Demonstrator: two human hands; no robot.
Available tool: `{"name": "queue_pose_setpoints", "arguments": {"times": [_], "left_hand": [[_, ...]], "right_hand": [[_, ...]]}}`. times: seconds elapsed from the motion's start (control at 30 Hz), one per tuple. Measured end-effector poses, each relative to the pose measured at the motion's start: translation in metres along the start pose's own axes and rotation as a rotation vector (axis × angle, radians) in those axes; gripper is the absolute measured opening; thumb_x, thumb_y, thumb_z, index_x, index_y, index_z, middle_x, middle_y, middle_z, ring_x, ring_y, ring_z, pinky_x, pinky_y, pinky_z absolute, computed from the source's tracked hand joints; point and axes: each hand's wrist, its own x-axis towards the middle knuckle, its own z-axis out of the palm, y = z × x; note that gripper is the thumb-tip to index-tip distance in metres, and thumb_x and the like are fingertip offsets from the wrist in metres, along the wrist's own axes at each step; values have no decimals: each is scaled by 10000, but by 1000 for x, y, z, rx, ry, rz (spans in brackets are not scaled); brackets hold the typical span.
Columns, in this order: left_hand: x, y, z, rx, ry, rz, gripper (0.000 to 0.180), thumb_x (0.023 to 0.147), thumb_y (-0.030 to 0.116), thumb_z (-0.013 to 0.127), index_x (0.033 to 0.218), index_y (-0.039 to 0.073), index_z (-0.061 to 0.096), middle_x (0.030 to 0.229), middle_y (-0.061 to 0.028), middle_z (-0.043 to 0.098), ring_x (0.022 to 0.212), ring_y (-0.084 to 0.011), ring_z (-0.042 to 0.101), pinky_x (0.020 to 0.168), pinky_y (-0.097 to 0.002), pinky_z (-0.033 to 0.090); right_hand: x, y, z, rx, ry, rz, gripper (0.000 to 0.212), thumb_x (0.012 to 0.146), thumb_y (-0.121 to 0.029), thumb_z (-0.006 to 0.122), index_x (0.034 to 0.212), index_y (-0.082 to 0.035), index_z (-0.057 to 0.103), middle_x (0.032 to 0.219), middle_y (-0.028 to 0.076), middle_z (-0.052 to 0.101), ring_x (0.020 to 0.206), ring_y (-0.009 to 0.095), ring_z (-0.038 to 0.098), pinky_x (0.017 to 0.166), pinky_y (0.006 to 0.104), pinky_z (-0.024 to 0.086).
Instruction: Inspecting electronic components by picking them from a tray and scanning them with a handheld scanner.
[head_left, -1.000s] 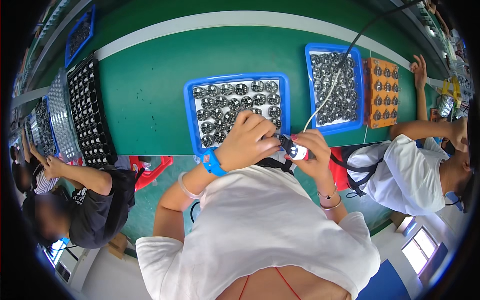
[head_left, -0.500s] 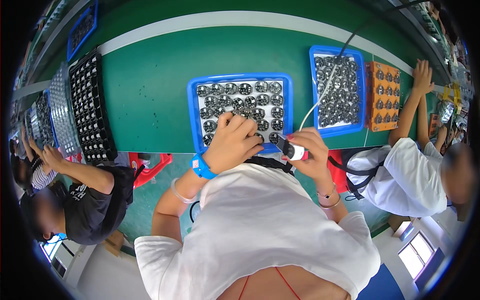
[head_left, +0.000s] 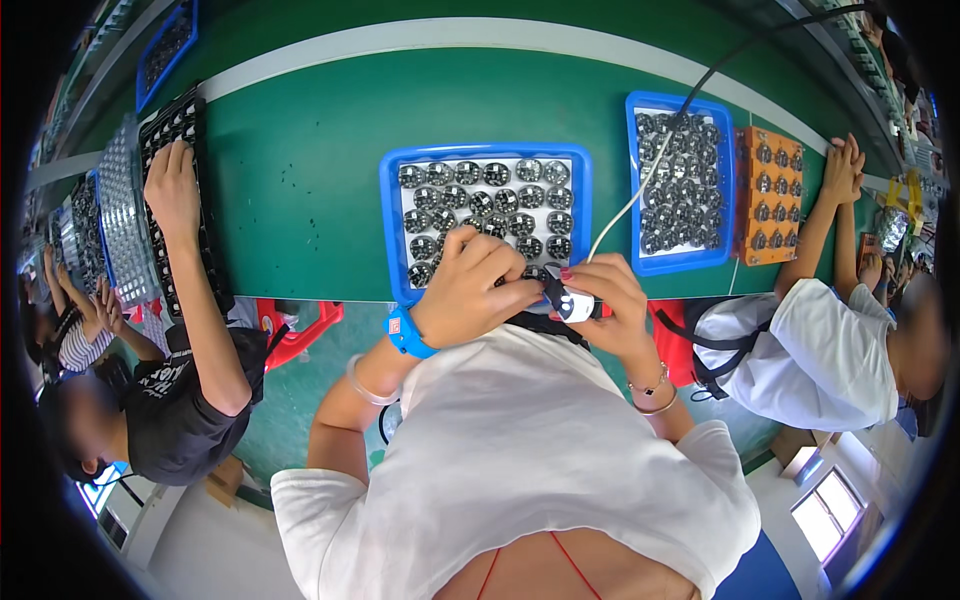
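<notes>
Your right hand (head_left: 618, 305) grasps a small black-and-white device (head_left: 574, 306) between thumb and fingers, between 4 and 5 o'clock from the middle of the blue tray (head_left: 485, 150) of round black parts (head_left: 497, 174). Its long axis slants from 11 to 5 o'clock, dark end toward 11. Your left hand (head_left: 470, 288) curls at its 9 o'clock; whether those fingertips pinch anything, I cannot tell
</notes>
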Motion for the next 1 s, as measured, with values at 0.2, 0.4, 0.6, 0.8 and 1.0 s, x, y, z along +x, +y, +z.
{"name": "queue_pose_setpoints", "arguments": {"times": [0.2, 0.4, 0.6, 0.8, 1.0], "left_hand": [[1, -3, -2, -22, -46, -61, 163, 647, 228, 772, 775, 169, 689, 804, 21, 460, 830, -183, 459, 790, -371, 312], [2, -6, 1, -18, -150, -89, 167, 668, 267, 771, 758, 159, 681, 803, 19, 456, 829, -192, 460, 791, -375, 307], [10, -6, 6, 129, 10, -231, 147, 683, 254, 759, 756, 160, 672, 811, 24, 459, 819, -187, 455, 773, -367, 299], [14, -1, 0, 136, -37, -160, 139, 679, 220, 756, 797, 186, 689, 792, 26, 441, 800, -180, 448, 766, -370, 299], [15, 2, -3, 86, 30, -198, 148, 678, 220, 764, 809, 195, 699, 789, 33, 433, 812, -174, 450, 766, -367, 298]], "right_hand": [[-2, 2, -2, -2, -17, 17, 394, 614, -111, 831, 956, -20, 659, 935, 94, 665, 833, 261, 597, 740, 360, 479], [-7, 12, -10, 135, 170, 167, 426, 658, -141, 800, 1026, -3, 635, 977, 104, 653, 882, 244, 571, 794, 354, 452], [7, 10, -10, 61, 108, 82, 426, 597, -106, 827, 978, -12, 661, 976, 108, 659, 887, 249, 578, 782, 353, 455], [17, 10, -8, -70, -35, -3, 451, 562, -89, 845, 976, -36, 672, 977, 99, 674, 886, 271, 599, 772, 353, 481], [18, 9, -5, -20, -14, 19, 376, 602, -56, 779, 967, -34, 691, 992, 87, 662, 879, 271, 587, 775, 355, 483]]}}
